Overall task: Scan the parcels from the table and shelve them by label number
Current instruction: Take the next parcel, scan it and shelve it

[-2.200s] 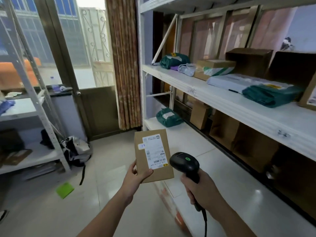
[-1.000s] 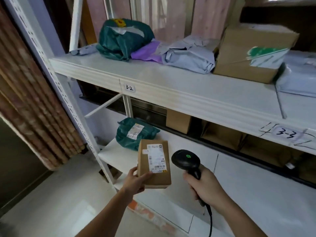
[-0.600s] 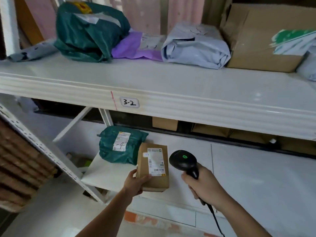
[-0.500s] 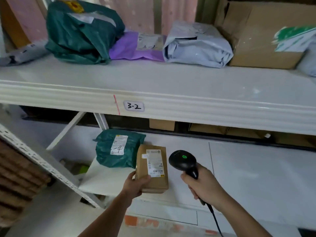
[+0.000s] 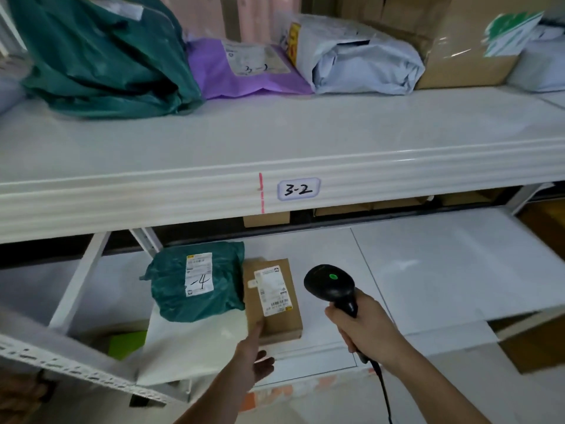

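On the lower shelf (image 5: pixel 428 270), the green bag (image 5: pixel 198 283) lay at left, the brown parcel (image 5: pixel 273 298) just beside it near the front edge. The left hand (image 5: pixel 255 353) touched the parcel's near-left corner with fingers straight; a careless withdrawal could have dragged it off. At right, the right hand (image 5: pixel 363 322) gripped the scanner (image 5: pixel 331 286); its cable could have snagged.
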A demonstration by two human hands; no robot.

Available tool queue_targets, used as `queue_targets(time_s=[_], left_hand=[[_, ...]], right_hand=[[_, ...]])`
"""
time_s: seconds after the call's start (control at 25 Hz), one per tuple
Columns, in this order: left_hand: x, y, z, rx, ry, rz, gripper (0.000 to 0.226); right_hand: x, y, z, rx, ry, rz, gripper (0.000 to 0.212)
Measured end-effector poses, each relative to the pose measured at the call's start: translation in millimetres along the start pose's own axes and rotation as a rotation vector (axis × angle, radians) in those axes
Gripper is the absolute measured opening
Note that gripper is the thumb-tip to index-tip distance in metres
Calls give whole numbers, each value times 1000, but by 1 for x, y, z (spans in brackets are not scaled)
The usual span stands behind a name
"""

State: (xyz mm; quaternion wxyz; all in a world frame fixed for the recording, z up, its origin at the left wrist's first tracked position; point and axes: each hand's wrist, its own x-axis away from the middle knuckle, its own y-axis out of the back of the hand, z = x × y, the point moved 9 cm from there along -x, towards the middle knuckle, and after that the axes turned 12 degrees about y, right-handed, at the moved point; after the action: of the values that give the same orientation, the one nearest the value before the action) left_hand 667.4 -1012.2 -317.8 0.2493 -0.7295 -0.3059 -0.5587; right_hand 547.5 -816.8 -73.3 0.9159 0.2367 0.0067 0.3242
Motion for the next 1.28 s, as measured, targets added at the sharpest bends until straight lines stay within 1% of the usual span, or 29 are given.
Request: queue_targets(time_s=[0.08, 0.2, 0.48, 0.6, 0.68, 0.76, 0.8, 0.84, 0.88, 1.0, 1.08, 1.16, 1.28], left_hand=[[-3, -14, -7, 38, 12, 99, 67], [-2, -30, -39, 97, -44, 158, 57], [-3, -47, -98, 90, -66, 214, 46], [-4, -50, -114, 79, -76, 237, 35], [-1, -57, -108, 35, -60, 271, 34], [10, -73, -95, -78, -46, 264, 40], [19, -85, -91, -166, -70, 253, 38], [29, -105, -90, -285, -131, 247, 36], [45, -130, -91, -437, -232, 236, 37], [96, -228, -92, -897, -633, 221, 60], [138, -297, -75, -1191, -848, 222, 59], [175, -366, -53, -1397, -1059, 262, 64], [220, -463, -1, -1619, -1265, 343, 74]], right_hand=[[2, 3, -2, -4, -7, -43, 7], [5, 7, -9, -1, -29, -97, 8], [15, 11, -16, -13, -50, -181, 8], [21, 15, -20, -30, -69, -213, 7], [28, 22, -21, -59, -85, -233, 6], [38, 37, -23, -72, -104, -261, 7], [43, 46, -24, -77, -111, -277, 7], [49, 58, -26, -90, -118, -302, 8], [56, 72, -28, -105, -123, -330, 8], [83, 122, -38, -120, -131, -421, 11], [105, 158, -47, -124, -141, -486, 8], [130, 197, -60, -131, -162, -563, 8], [178, 265, -84, -133, -187, -689, 12]])
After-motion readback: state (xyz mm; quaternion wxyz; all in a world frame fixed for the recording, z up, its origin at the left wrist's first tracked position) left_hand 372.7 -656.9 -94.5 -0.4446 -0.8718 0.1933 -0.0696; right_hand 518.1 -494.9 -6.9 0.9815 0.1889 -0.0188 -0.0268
